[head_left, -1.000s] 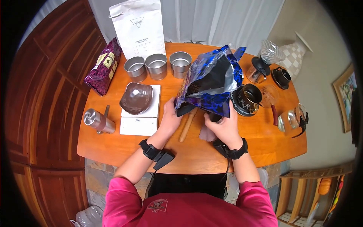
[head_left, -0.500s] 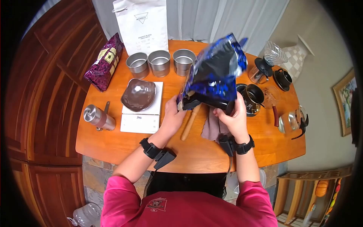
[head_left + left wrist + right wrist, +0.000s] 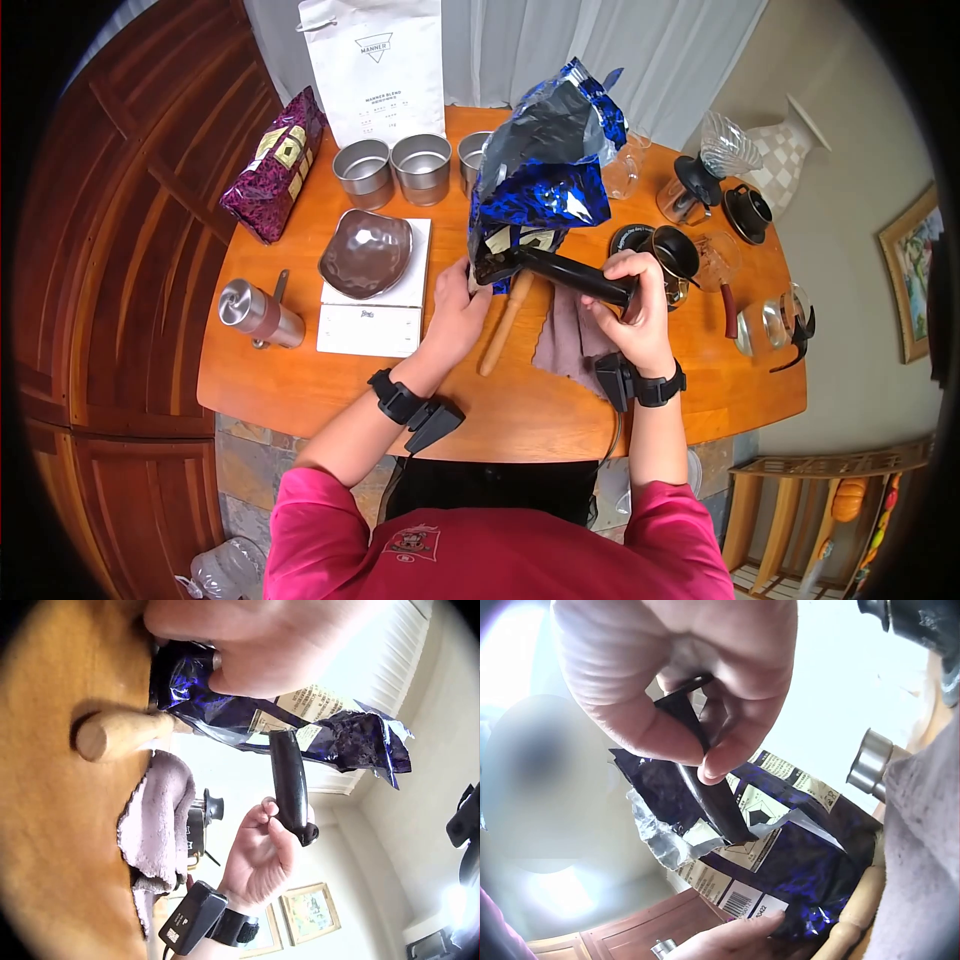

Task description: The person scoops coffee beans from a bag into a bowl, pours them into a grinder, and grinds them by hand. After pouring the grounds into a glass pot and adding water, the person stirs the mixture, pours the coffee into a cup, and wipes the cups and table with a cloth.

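Beside the blue bag (image 3: 550, 192), black tube (image 3: 578, 276) in fuller view than before

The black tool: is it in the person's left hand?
No, the right hand holds the black tool, while the left hand grips the blue bag.

The blue bag (image 3: 550, 195) at upper centre was crinkled, shiny foil, silvery inside; the black tool (image 3: 580, 277) below it looked like smooth, glossy plastic. The tabletop (image 3: 500, 420) was polished wood, and the pale stick (image 3: 506, 325) at the frame's centre was smooth wood too. Right of it I saw a mauve cloth (image 3: 570, 342), matt and fuzzy. Toward the upper left, the cups (image 3: 422, 172) were satiny metal, the white bag (image 3: 375, 75) matt and papery, the brown dish (image 3: 366, 255) glossy.
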